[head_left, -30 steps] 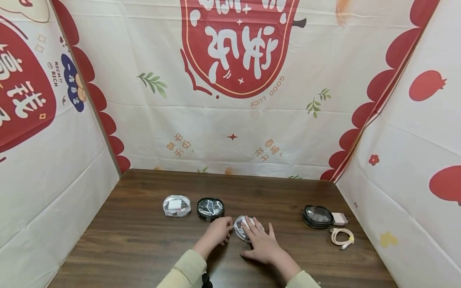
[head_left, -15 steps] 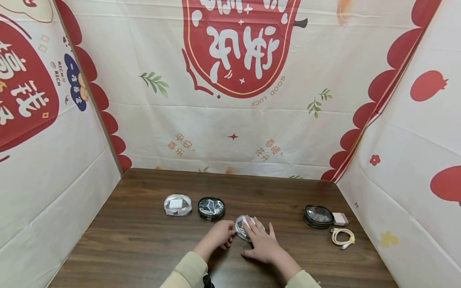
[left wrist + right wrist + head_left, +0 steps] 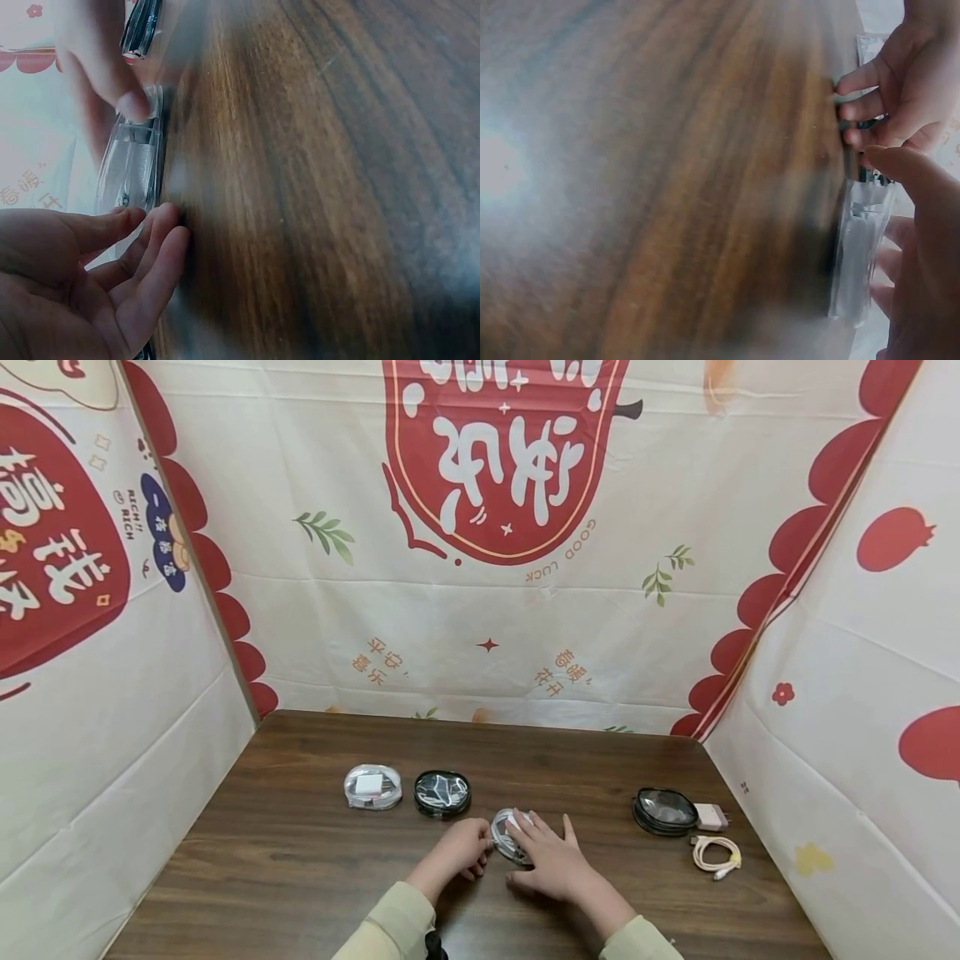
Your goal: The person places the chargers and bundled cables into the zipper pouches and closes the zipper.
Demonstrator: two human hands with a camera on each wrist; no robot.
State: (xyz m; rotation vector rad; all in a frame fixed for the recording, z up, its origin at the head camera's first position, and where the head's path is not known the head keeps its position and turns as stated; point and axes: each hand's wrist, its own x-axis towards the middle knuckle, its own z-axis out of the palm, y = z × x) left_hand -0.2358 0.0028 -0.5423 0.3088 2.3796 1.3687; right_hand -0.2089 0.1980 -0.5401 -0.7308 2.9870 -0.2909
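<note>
An oval clear pouch [image 3: 501, 842] with a whitish rim and something white inside lies on the wooden table between both hands. My left hand [image 3: 459, 853] is at its left end, thumb and forefinger drawn together at the edge, the other fingers loosely bent; the left wrist view shows those fingertips right at the end of the pouch. My right hand [image 3: 555, 862] rests over the right side of the pouch with fingers spread and covers much of it. In the right wrist view the pouch [image 3: 859, 262] stands low on the tabletop, beside the right thumb and fingers.
Left of the hands lie another white-rimmed pouch [image 3: 372, 787] with a white charger inside and a black-rimmed pouch [image 3: 442, 794]. At the right are a second black-rimmed pouch [image 3: 664, 811], a white charger plug [image 3: 710, 817] and a coiled cable [image 3: 717, 857]. Printed cloth walls enclose the table [image 3: 300, 860].
The head view shifts slightly. The left fingertips have come a little nearer the wearer along the pouch's left end, and the right hand has shifted slightly to the right on the pouch.
</note>
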